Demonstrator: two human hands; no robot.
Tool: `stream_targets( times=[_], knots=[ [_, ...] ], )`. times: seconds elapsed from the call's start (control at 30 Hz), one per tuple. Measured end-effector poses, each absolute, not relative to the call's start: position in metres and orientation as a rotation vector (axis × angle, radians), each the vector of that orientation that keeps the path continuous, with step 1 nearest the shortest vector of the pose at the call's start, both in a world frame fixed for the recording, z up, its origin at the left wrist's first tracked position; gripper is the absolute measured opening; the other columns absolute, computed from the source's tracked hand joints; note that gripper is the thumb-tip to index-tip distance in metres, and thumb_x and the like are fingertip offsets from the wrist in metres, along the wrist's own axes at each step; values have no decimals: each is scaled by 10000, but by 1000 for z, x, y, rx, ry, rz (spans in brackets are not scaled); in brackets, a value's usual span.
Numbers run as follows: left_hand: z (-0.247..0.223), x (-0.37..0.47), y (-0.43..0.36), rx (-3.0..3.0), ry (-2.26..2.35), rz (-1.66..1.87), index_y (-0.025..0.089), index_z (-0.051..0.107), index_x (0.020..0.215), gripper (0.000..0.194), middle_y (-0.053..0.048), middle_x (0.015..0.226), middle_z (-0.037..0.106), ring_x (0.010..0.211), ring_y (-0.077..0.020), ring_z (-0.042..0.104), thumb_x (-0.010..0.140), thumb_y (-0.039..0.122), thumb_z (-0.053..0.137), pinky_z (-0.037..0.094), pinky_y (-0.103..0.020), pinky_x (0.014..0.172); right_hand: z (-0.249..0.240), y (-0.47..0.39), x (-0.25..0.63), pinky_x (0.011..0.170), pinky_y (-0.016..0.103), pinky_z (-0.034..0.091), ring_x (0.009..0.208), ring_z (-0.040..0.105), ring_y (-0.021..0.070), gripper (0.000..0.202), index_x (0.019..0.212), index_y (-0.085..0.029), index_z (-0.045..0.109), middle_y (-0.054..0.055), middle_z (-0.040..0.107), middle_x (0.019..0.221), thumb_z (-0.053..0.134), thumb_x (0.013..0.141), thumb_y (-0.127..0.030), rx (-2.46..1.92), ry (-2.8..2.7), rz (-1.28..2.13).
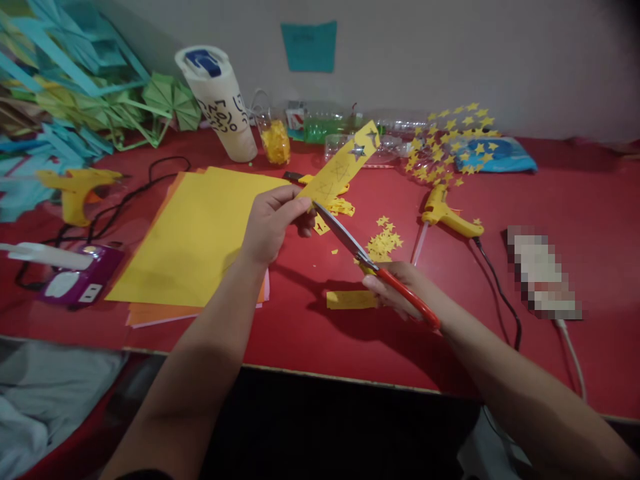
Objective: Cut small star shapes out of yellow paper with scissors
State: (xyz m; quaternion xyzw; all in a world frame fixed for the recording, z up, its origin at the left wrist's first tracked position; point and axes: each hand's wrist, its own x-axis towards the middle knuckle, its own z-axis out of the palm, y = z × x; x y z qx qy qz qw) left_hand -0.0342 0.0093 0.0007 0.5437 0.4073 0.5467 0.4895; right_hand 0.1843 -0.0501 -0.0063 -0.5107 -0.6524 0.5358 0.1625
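Observation:
A yellow paper strip (336, 175) with star outlines and star-shaped holes is pinched in my left hand (273, 223), raised above the red table. My right hand (400, 290) is closed on red-handled scissors (407, 297), whose blade tips touch the strip's lower end beside my left fingertips. Under my right hand lies another yellow strip (350, 300). Small yellow cut stars (385, 241) are piled just beyond the scissors. Yellow scraps (343, 207) lie behind the blades.
Yellow sheets (195, 233) over orange ones lie at the left. Glue guns stand at left (77, 193) and right (447, 213). A white tumbler (220, 107), a cup of yellow pieces (275, 140) and plastic bottles (325, 127) line the back. A purple power block (83, 277) sits at far left.

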Motion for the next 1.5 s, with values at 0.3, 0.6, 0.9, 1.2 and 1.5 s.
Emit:
stream_targets(
  times=[0.3, 0.6, 0.9, 1.2, 1.5],
  knots=[
    [3, -33, 8, 1329, 1011, 1326, 156, 584, 590, 148, 26, 513, 585, 410, -47, 522, 731, 198, 566, 449, -170, 404, -7, -51, 185, 381, 226, 304, 381, 385, 64, 541, 551, -216, 388, -36, 465, 475, 553, 753, -690, -1424, -1871, 1523],
    [2, -33, 8, 1322, 996, 1338, 161, 594, 583, 145, 20, 510, 592, 404, -53, 519, 720, 205, 583, 448, -176, 396, -7, -51, 185, 374, 223, 309, 379, 397, 67, 534, 559, -215, 408, -35, 474, 481, 566, 743, -690, -1445, -1863, 1533],
    [-2, -34, 8, 1397, 1000, 1344, 164, 613, 599, 161, 17, 518, 597, 422, -59, 527, 747, 219, 582, 463, -191, 425, -13, -51, 186, 359, 226, 309, 346, 383, 63, 503, 593, -213, 431, -43, 462, 493, 545, 756, -675, -1422, -1816, 1571],
    [-4, -25, 4, 1384, 952, 1381, 164, 609, 618, 159, 27, 517, 586, 421, -57, 528, 754, 247, 598, 469, -197, 430, -16, -55, 187, 408, 250, 343, 338, 377, 71, 510, 607, -219, 435, -69, 413, 426, 497, 789, -691, -1348, -1829, 1552],
    [-5, -19, 2, 1367, 958, 1379, 166, 608, 620, 152, 33, 518, 576, 419, -51, 520, 747, 251, 600, 468, -192, 426, -20, -57, 186, 412, 256, 314, 348, 360, 70, 546, 601, -224, 411, -77, 374, 413, 449, 806, -728, -1289, -1843, 1526]
  ],
)
